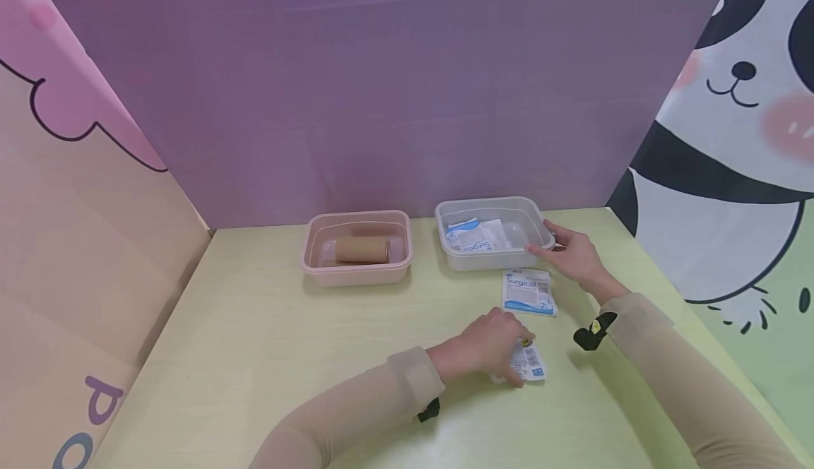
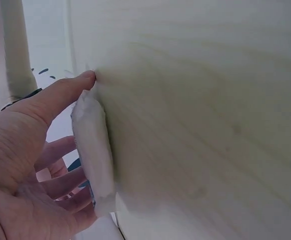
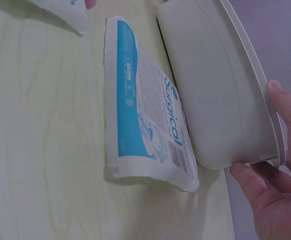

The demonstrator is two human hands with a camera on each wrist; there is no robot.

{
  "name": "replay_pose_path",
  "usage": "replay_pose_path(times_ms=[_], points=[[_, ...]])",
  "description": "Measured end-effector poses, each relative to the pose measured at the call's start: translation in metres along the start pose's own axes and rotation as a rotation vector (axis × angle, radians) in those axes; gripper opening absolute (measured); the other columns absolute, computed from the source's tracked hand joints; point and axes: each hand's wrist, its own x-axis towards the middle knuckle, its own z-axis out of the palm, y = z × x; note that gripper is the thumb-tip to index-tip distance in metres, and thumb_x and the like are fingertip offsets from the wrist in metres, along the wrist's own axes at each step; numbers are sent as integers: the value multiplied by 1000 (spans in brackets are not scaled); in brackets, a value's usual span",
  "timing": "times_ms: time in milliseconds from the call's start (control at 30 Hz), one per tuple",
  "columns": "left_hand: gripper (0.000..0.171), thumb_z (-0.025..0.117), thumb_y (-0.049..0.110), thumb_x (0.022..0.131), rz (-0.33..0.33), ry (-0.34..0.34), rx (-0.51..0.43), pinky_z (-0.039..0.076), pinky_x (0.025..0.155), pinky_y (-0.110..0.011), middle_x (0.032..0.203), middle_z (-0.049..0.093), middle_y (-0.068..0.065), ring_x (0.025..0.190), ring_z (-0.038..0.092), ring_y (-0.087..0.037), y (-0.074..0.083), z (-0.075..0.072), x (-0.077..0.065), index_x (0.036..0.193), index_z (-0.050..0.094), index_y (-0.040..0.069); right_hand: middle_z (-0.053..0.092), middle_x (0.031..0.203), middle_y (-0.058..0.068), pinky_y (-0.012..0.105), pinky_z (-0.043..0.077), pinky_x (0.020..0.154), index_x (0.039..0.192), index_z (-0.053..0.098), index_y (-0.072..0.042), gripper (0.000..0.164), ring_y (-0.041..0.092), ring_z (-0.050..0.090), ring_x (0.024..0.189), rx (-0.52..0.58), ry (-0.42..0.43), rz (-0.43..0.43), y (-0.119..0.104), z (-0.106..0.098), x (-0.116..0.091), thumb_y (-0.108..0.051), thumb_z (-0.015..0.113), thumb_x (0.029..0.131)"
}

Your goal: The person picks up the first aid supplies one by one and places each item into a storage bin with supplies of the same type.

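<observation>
My left hand (image 1: 486, 345) reaches down over a white surgical packet (image 1: 529, 363) lying near the front of the table. In the left wrist view, thumb and fingers hold that packet (image 2: 93, 145) by its opposite edges. My right hand (image 1: 580, 260) grips the right front corner of a grey plastic box (image 1: 492, 262), thumb on the rim and fingers under it. Inside the box lie white and blue surgical packets (image 1: 477, 236). Another packet marked "Surgical" (image 1: 528, 292) lies flat just before the box, also plain in the right wrist view (image 3: 150, 110).
Left of the grey box stands a pink plastic box (image 1: 356, 276) with a brown cylinder (image 1: 361, 249) lying in it. A purple partition (image 1: 381, 87) rises behind the table (image 1: 254, 356); printed panels, one with a panda (image 1: 731, 229), flank it.
</observation>
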Motion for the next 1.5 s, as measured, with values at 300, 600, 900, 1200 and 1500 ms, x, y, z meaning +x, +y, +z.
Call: replay_pose_path(times_ms=[300,600,900,1200,1500], points=[[67,97,46,75,-16,100,-68,50,99,-19,128,75,13,112,60,-7,-15,-10,3,135,75,28,38,168,28,21,54,91,170,24,-13,98,47,57,140,-24,16,-25,3,-1,2,-58,71,97],[70,97,38,76,-43,219,-112,48,110,-22,134,74,8,123,64,-11,-38,-35,3,139,72,21,40,166,28,7,45,78,169,26,-11,98,47,59,139,-12,25,-31,4,-2,2,-57,73,97],[69,93,38,77,-54,307,-62,46,116,-28,136,75,3,129,66,-15,-59,-59,10,140,72,16,41,165,30,13,52,84,169,25,-10,99,48,58,139,-8,19,-27,4,-1,2,-57,73,97],[67,92,31,78,-109,428,-117,48,119,-35,141,72,-8,141,61,-26,-84,-85,21,139,71,10,39,166,30,57,52,110,170,22,-11,102,49,55,142,-25,7,-7,2,0,2,-61,71,97],[66,91,29,79,-166,468,-132,54,113,-37,144,69,-11,136,64,-27,-97,-96,35,139,71,9,35,168,31,60,49,113,170,21,-10,99,49,53,142,-20,-1,-3,-3,-2,-1,-58,70,98]])
